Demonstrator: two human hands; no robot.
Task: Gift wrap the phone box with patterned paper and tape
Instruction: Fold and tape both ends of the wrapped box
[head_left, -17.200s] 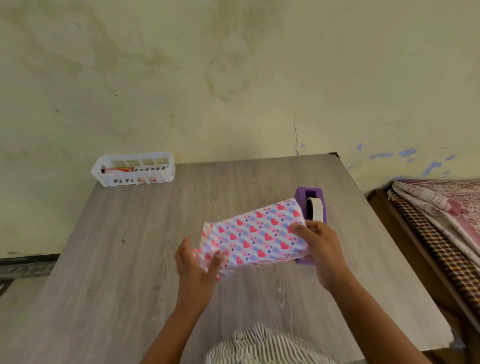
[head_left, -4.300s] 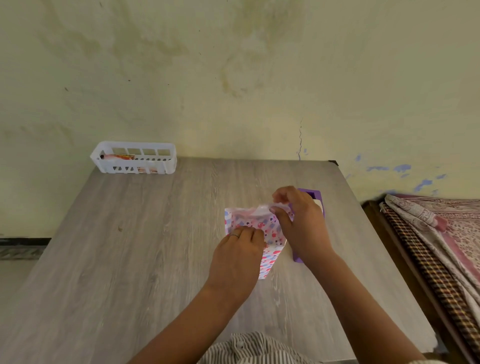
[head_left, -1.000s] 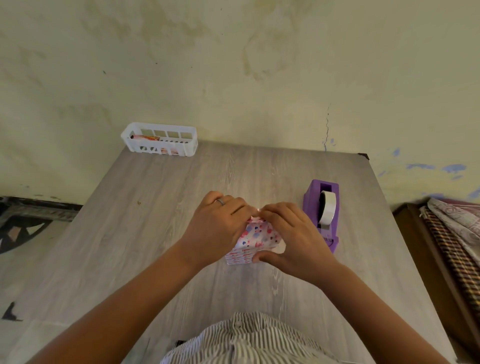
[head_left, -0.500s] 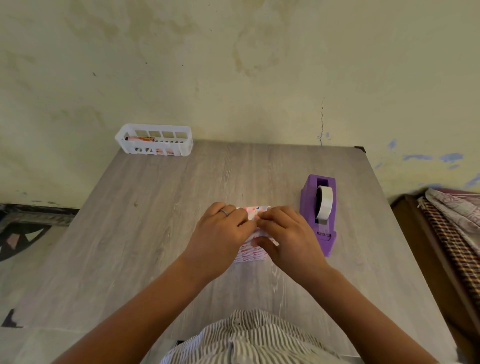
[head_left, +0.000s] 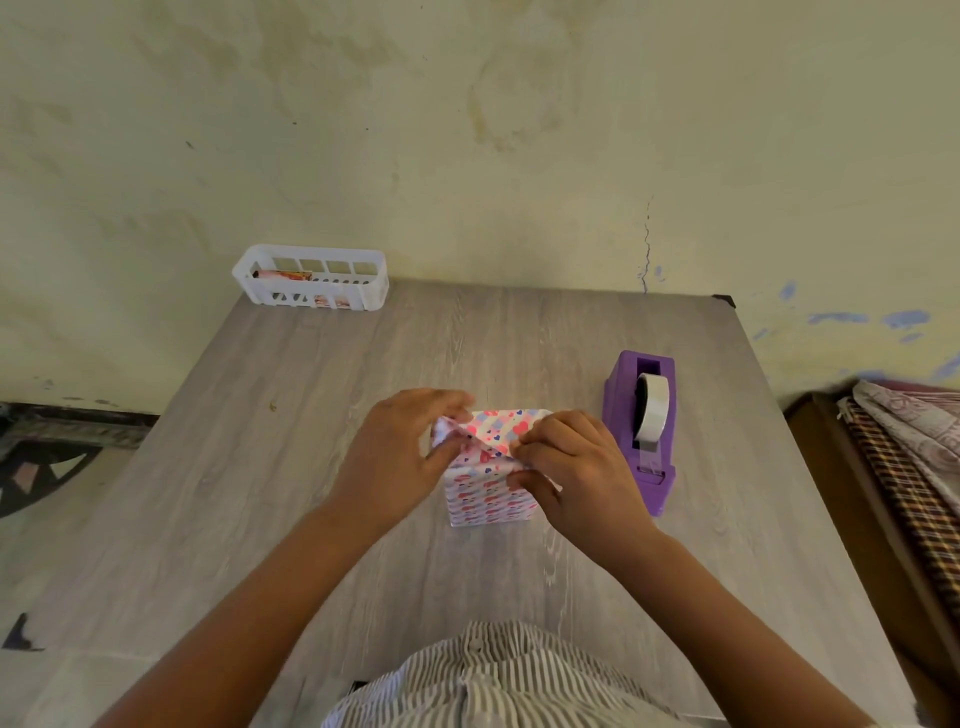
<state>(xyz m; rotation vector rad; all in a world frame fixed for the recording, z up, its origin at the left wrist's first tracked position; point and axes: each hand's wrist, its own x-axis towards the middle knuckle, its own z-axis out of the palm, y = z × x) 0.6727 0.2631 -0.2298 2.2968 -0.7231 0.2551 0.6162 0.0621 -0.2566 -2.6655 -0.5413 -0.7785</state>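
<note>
The phone box (head_left: 491, 496), wrapped in white paper with pink and blue hearts, stands on end in the middle of the grey wooden table (head_left: 260, 467). My left hand (head_left: 400, 457) pinches the paper flap at the top left of the box. My right hand (head_left: 571, 467) pinches the folded paper at the top right, thumb against the front face. A purple tape dispenser (head_left: 641, 431) with a roll of clear tape sits just right of my right hand.
A white plastic basket (head_left: 311, 280) holding small items stands at the table's far left corner against the wall. A wooden bed edge with patterned bedding (head_left: 909, 467) lies to the right of the table.
My hands have parted a little at the top of the box, so more of the upper flap and the front face shows. The box still stands on end.
</note>
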